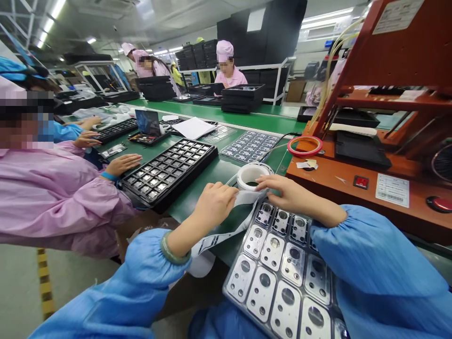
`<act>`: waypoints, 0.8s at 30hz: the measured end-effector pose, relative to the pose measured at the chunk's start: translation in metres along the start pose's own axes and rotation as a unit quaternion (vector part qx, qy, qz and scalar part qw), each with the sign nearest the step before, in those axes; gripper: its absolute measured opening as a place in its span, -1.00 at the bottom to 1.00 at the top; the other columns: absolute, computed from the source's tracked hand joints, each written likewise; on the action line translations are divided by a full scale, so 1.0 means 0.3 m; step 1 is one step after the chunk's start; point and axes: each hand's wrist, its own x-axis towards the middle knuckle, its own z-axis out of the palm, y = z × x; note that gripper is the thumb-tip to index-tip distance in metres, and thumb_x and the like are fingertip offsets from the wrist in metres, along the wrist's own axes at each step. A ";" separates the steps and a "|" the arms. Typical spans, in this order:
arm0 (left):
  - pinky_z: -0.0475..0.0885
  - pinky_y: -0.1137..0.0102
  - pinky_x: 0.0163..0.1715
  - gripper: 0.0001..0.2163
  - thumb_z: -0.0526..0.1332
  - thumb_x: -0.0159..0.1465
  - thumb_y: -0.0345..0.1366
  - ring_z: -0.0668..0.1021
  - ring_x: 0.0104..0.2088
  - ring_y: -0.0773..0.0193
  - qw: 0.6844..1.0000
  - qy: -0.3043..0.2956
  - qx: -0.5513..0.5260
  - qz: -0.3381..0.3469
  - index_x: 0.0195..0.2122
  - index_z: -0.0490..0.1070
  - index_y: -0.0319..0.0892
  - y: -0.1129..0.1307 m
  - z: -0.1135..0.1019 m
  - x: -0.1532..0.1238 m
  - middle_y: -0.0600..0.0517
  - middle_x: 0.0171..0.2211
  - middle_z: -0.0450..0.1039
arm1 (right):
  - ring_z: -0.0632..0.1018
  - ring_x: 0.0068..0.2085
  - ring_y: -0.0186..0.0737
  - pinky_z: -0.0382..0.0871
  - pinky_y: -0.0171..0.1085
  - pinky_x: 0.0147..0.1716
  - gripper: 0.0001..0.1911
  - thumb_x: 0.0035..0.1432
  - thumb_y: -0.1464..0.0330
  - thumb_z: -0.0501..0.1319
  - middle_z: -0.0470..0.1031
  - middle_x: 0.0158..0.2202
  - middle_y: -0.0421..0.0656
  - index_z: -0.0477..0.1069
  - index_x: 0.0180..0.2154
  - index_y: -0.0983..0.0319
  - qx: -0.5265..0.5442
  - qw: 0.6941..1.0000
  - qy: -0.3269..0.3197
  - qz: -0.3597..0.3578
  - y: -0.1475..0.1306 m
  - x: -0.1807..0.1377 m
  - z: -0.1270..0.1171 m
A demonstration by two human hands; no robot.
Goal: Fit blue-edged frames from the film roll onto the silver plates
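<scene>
A white label roll [254,175] lies on its side on the green bench, its printed strip [226,237] trailing down to the left over the bench edge. My left hand [216,203] is closed, its fingertips pinching the strip just in front of the roll. On the right, my right hand [282,190] curls its fingers over the roll's front rim, thumb tucked below. What lies between those fingertips is hidden. Beneath my right forearm, a clear plastic tray [259,287] of silver plates with round holes slants from the bench edge toward my lap.
A black tray [165,188] of small metal parts stands left of centre, beside a co-worker's hand [123,163]. Behind the roll lies another tray of plates [250,146]. An orange machine [318,183] with red tape roll [304,146] borders the right side.
</scene>
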 end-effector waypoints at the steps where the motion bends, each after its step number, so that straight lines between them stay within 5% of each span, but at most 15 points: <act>1: 0.28 0.25 -0.27 -0.83 0.14 0.30 -0.38 0.51 -0.24 0.15 1.000 -0.011 -0.011 0.002 -0.10 0.43 -0.18 0.006 0.009 0.000 0.02 -0.25 0.56 | 0.45 0.06 -0.09 0.34 -0.10 0.04 -0.63 0.01 0.64 0.07 0.46 0.00 -0.01 0.46 -0.18 0.24 -0.015 1.000 0.001 -0.010 0.003 -0.005 0.008; 7: 0.35 0.33 -0.22 -0.79 0.15 0.29 -0.37 0.56 -0.17 0.23 0.993 -0.082 -0.081 0.000 -0.05 0.39 -0.11 0.028 0.080 0.021 0.10 -0.14 0.55 | 0.42 0.09 0.05 0.18 0.22 0.09 -0.77 0.19 0.56 0.10 0.43 0.04 0.01 0.41 -0.16 0.22 -0.175 0.984 -0.006 -0.042 -0.016 -0.023 0.044; 16: 0.35 0.36 -0.39 -0.83 0.06 0.34 -0.40 0.58 -0.27 0.17 0.997 -0.060 -0.034 -0.026 -0.13 0.42 -0.17 -0.005 0.100 0.055 0.01 -0.26 0.56 | 0.43 0.02 -0.03 0.24 0.10 0.05 -0.89 0.28 0.48 0.07 0.43 -0.02 -0.01 0.33 -0.30 0.23 -0.158 0.985 -0.005 -0.070 -0.010 -0.055 0.036; 24: 0.31 0.37 -0.48 -0.84 0.05 0.33 -0.41 0.57 -0.33 0.20 0.998 -0.047 -0.026 -0.028 -0.19 0.41 -0.18 -0.026 0.117 0.064 0.04 -0.36 0.52 | 0.41 0.04 -0.12 0.06 0.03 0.17 -0.90 0.31 0.45 0.07 0.50 -0.14 -0.18 0.30 -0.28 0.20 -0.177 0.980 -0.023 -0.092 -0.050 -0.033 0.040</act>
